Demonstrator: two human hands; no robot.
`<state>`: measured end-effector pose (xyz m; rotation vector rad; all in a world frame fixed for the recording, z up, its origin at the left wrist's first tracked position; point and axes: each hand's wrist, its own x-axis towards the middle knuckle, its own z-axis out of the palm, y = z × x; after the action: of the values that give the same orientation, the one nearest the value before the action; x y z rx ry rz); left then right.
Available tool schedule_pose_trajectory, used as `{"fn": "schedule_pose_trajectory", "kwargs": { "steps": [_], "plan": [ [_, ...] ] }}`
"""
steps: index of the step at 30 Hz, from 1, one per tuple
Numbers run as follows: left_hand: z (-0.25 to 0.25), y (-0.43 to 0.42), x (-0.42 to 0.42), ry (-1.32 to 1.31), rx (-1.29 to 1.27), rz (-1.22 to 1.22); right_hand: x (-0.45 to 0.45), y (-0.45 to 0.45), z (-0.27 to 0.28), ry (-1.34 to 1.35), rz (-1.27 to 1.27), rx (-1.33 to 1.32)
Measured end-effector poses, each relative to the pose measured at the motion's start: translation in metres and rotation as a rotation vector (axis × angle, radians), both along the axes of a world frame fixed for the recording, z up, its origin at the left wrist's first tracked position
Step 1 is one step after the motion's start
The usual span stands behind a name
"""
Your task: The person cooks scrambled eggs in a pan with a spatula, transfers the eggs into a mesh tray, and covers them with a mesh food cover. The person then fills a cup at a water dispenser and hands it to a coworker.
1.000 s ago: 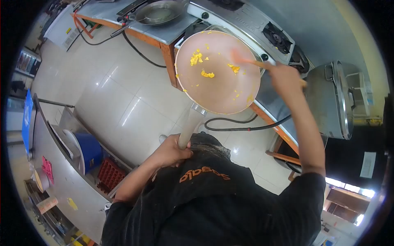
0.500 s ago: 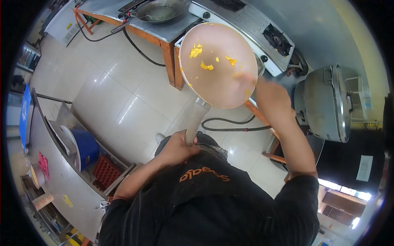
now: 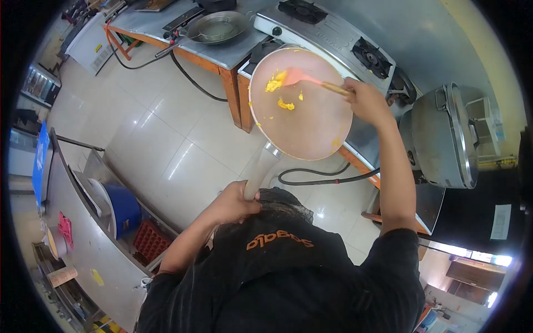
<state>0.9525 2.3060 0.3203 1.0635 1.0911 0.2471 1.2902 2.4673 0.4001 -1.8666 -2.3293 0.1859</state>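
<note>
My left hand (image 3: 237,203) is wrapped round the pale handle of a frying pan (image 3: 311,125), close to my apron. The pan is light pink inside and tilts toward me, raised in front of the stove. In my right hand (image 3: 367,101) is a spatula (image 3: 302,79) with a pink head and a wooden handle. Its head touches the pan's surface at the upper left, against a yellow clump of scrambled egg (image 3: 274,83). Smaller egg bits (image 3: 286,104) stick to the pan below it and along the rim.
Behind the pan stands a two-burner gas stove (image 3: 333,36). A large metal pot (image 3: 441,136) is at the right. At the back, a wide wok (image 3: 218,26) sits on a metal table (image 3: 150,21). A black hose (image 3: 316,180) hangs below the pan. A steel counter (image 3: 94,244) is at left.
My right hand has moved up, and the spatula, blurred before, now reaches the upper left of the pan. One egg piece has left the pan's right side. The pan sits slightly lower in view.
</note>
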Motion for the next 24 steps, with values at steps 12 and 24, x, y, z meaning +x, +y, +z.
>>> {"fn": "schedule_pose_trajectory", "kwargs": {
  "steps": [12, 24],
  "plan": [
    [0.007, 0.011, 0.042, -0.068, 0.042, 0.014, -0.038, -0.049, 0.008, -0.009, -0.187, -0.144],
    [0.011, 0.021, 0.079, 0.08, 0.169, 0.082, -0.03, -0.053, 0.002, 0.18, -0.339, 0.065]
  ]
}}
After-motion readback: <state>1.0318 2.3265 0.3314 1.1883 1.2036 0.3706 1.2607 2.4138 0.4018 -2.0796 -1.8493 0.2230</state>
